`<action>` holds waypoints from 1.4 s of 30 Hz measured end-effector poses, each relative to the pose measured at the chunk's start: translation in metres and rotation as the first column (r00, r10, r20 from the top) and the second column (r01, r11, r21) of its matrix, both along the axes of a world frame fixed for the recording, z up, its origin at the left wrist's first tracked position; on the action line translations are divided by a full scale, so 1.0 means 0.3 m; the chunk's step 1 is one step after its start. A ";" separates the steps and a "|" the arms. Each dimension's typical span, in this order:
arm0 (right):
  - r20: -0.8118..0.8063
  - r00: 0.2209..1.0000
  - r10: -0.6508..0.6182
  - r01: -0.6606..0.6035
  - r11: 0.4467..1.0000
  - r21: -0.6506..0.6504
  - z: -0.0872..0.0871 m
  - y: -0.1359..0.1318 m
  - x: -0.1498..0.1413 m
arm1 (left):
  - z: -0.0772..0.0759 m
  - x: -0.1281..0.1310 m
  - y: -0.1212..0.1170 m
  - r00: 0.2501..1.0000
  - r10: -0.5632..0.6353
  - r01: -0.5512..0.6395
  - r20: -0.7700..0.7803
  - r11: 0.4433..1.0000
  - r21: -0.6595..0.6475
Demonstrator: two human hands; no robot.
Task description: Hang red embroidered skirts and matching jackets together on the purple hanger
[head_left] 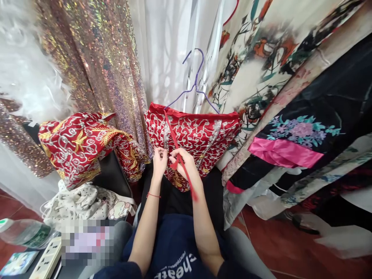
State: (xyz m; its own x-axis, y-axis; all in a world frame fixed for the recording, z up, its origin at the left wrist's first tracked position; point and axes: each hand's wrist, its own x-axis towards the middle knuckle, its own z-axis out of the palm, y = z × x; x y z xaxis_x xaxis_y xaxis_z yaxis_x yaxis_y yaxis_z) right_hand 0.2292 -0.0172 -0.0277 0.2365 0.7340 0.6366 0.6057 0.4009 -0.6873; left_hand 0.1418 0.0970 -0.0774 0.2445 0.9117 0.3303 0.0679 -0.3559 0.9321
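A red strapless bodice (197, 135) with silver and gold embroidery hangs before me over my lap. The purple wire hanger (194, 86) rises from its top edge. My right hand (186, 164) has its fingers closed on a thin red ribbon (173, 133), which runs down from the bodice's top edge and trails past the wrist. Just left of it, my left hand (160, 159) is in a pinch at the front of the bodice. What lies between those fingertips is too small to make out.
Left, a matching red embroidered garment (78, 143) drapes over a black chair (112, 174). Below it lie a spotted white cloth bag (84, 203), a plastic bottle (26, 232) and a power strip (46, 259). Hung garments, including a black floral one (305, 128), crowd the right side.
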 end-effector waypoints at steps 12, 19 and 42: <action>-0.106 0.973 0.203 -0.211 0.976 -0.061 -0.060 -0.005 0.011 | 0.111 -0.036 -0.092 0.884 -0.305 0.349 0.355 0.935 -0.066; -0.599 0.778 0.190 -0.235 0.972 0.003 -0.082 0.033 -0.007 | 0.082 -0.007 -0.105 0.882 -0.330 0.397 0.336 0.905 -0.155; -0.264 0.933 -0.246 0.240 0.969 -0.054 -0.084 0.060 -0.015 | 0.028 -0.067 -0.064 0.933 -0.235 0.247 0.273 0.969 -0.010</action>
State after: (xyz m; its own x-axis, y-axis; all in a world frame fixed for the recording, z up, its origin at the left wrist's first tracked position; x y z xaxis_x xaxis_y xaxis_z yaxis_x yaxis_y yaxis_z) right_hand 0.2248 0.0008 -0.0529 0.5680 0.6448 0.5114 0.4766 0.2489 -0.8432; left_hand 0.1217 0.0778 -0.0690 0.3667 0.8514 0.3750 -0.2688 -0.2889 0.9188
